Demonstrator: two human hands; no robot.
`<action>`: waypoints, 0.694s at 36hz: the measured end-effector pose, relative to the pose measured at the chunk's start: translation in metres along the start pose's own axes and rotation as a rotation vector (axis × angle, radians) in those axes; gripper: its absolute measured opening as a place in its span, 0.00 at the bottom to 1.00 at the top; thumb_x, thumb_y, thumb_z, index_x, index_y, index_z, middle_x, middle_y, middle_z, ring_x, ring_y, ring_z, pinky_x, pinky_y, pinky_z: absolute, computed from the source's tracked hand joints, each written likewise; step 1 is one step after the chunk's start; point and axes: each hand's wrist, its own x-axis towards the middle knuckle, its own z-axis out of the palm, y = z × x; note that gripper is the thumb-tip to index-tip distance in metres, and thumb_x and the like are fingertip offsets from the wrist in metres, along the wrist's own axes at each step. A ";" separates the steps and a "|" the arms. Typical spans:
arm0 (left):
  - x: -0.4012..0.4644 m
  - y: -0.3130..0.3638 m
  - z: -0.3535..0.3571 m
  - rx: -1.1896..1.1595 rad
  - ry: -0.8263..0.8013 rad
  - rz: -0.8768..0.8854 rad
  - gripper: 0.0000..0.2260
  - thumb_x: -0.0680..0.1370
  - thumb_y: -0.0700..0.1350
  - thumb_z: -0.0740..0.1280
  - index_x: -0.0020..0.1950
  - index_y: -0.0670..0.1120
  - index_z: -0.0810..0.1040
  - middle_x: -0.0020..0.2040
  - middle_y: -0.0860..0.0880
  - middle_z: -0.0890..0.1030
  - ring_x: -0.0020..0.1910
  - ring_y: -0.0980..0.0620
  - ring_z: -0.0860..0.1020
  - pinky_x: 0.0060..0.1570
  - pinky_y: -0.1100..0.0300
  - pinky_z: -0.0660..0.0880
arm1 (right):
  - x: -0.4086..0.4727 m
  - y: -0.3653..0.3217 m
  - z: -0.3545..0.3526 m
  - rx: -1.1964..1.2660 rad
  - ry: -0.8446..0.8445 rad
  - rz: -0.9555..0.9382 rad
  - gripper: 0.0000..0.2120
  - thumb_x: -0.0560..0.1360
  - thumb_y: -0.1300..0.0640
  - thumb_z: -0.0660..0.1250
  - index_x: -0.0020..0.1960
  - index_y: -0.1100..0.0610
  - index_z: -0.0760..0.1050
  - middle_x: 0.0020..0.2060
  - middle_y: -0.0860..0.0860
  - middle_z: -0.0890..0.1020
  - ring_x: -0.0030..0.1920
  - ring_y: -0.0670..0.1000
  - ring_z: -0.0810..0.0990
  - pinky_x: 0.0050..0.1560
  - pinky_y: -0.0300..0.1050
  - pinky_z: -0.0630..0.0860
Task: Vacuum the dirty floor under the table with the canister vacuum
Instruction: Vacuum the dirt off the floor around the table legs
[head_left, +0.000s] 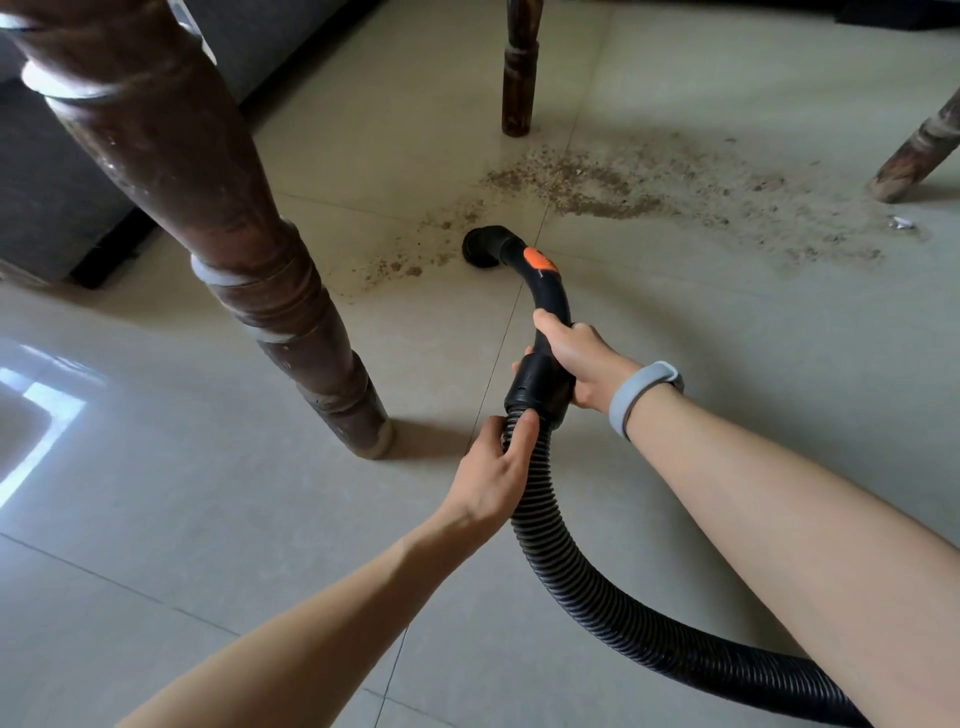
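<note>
Both hands hold the vacuum's tube. The right hand (574, 358), with a grey fitness band (641, 395) on its wrist, wraps its fingers round the curved black handle (551, 301), just above the wide black collar (540, 387) where handle and hose join. The left hand (493, 478) grips the ribbed black hose (587, 582) just below that collar, thumb laid across the ridges and fingers curled behind it.

From the collar the hose bends down and runs off toward the lower right edge of the view. The canister itself is out of sight. An orange slider or button (539, 258) sits on the top of the handle's curve; no brand or lettering on it can be read.

The round black nozzle opening (480, 248) points down at the beige tiled floor (208, 519), at or just above a tile joint; I cannot tell whether it touches. It sits at the near edge of a spread of brown dirt and crumbs (623, 192), which stretches from left of the nozzle to the right, between the table's far legs. A small scrap of silvery foil (900, 222) lies at the dirt's right end.

Three dark turned-wood table legs show: a thick near one (291, 332) on the left, a far middle one (519, 78), and a tilted-looking one (919, 150) on the right. A dark grey sofa (57, 197) stands behind the near leg.
</note>
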 end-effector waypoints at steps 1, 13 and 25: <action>-0.001 0.000 -0.002 -0.008 0.004 -0.005 0.18 0.80 0.59 0.57 0.52 0.44 0.73 0.38 0.53 0.74 0.40 0.52 0.73 0.43 0.57 0.70 | -0.002 0.000 0.002 0.000 -0.010 -0.001 0.17 0.78 0.48 0.63 0.58 0.60 0.66 0.48 0.59 0.77 0.54 0.62 0.81 0.57 0.61 0.77; -0.006 0.000 -0.034 0.008 0.105 -0.032 0.21 0.80 0.60 0.57 0.54 0.43 0.74 0.40 0.53 0.76 0.42 0.51 0.74 0.46 0.56 0.72 | -0.012 -0.006 0.043 -0.029 -0.066 -0.007 0.22 0.77 0.47 0.63 0.63 0.60 0.65 0.52 0.61 0.78 0.54 0.62 0.80 0.58 0.61 0.77; -0.026 -0.011 -0.035 0.065 0.063 -0.026 0.18 0.80 0.60 0.56 0.49 0.44 0.69 0.36 0.55 0.70 0.34 0.59 0.69 0.33 0.64 0.66 | -0.024 0.012 0.041 0.058 -0.165 0.022 0.11 0.80 0.52 0.62 0.50 0.60 0.66 0.35 0.55 0.75 0.33 0.53 0.81 0.32 0.44 0.78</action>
